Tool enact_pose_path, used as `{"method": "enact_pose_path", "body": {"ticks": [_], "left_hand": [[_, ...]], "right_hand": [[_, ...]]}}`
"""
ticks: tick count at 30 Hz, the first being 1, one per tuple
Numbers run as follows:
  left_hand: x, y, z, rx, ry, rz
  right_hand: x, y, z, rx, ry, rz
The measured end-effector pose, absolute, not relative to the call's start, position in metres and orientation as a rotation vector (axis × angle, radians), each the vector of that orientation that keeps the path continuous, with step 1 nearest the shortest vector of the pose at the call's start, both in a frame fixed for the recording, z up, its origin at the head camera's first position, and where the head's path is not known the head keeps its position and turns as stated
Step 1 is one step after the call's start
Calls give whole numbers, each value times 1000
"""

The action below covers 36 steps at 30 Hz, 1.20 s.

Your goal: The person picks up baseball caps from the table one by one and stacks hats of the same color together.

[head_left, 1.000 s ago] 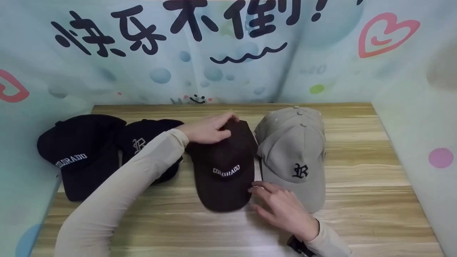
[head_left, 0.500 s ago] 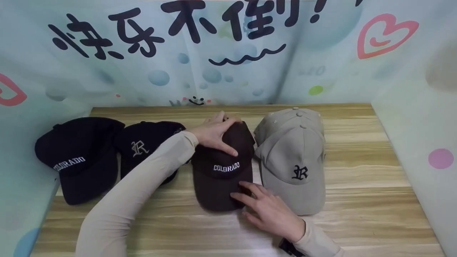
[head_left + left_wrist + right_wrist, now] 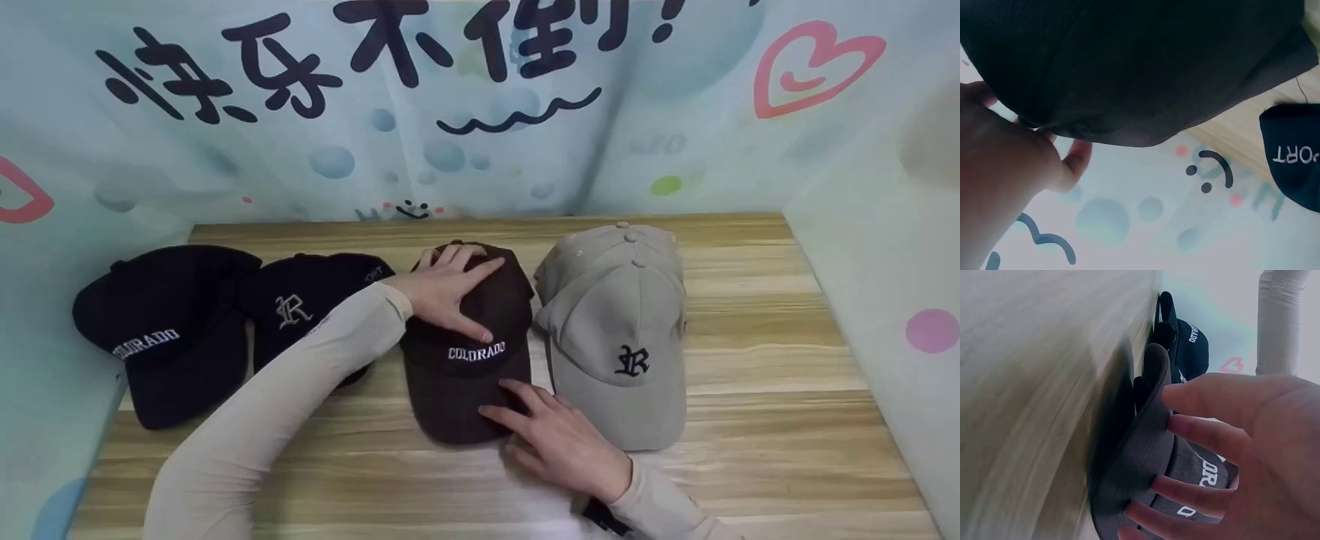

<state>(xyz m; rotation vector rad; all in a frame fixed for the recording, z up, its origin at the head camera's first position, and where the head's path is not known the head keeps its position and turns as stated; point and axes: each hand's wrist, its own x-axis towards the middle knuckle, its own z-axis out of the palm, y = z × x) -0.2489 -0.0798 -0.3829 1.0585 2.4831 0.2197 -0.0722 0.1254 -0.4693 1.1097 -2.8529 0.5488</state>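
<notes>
A dark brown baseball cap point(image 3: 457, 412) with white COLORADO lettering lies on the wooden table, brim toward me. Spread over its crown is my left hand point(image 3: 442, 289), fingers on the far part and thumb just above the lettering. In the left wrist view that hand point(image 3: 1022, 146) touches the edge of the dark crown point(image 3: 1140, 67). With its fingertips my right hand point(image 3: 566, 442) touches the right side of the brim. The right wrist view has the hand's straight fingers point(image 3: 1196, 495) against the brim point(image 3: 1129, 461).
Stacked grey caps point(image 3: 622, 315) stand close on the right. A black R cap point(image 3: 330, 289) and a black COLORADO cap point(image 3: 187, 300) lie on the left, partly behind my left sleeve point(image 3: 285, 405). A printed backdrop point(image 3: 480, 172) rises behind the wooden table point(image 3: 780, 412).
My left hand has settled onto the brown cap's crown, its thumb moving down toward the lettering. My right hand has shifted left from the brim's edge onto the brim.
</notes>
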Motion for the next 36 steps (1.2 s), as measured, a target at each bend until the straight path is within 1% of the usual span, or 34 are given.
{"method": "enact_pose_path", "body": {"ticks": [11, 18, 22, 26, 31, 36], "left_hand": [[-247, -89, -383, 1087, 2414, 227], [-246, -103, -369, 1000, 2426, 319], [-249, -126, -360, 980, 2484, 349], [-253, -159, -358, 923, 2540, 324], [-258, -200, -365, 782, 2584, 256], [-268, -228, -370, 616, 2583, 238]], "right_hand": [[-75, 110, -466, 1063, -2843, 514], [-80, 105, -467, 1099, -2832, 531], [-81, 103, -466, 1096, -2861, 520], [-80, 97, -463, 1091, -2911, 445], [-78, 87, -460, 1035, -2880, 322], [-79, 77, -459, 951, -2849, 322]]}}
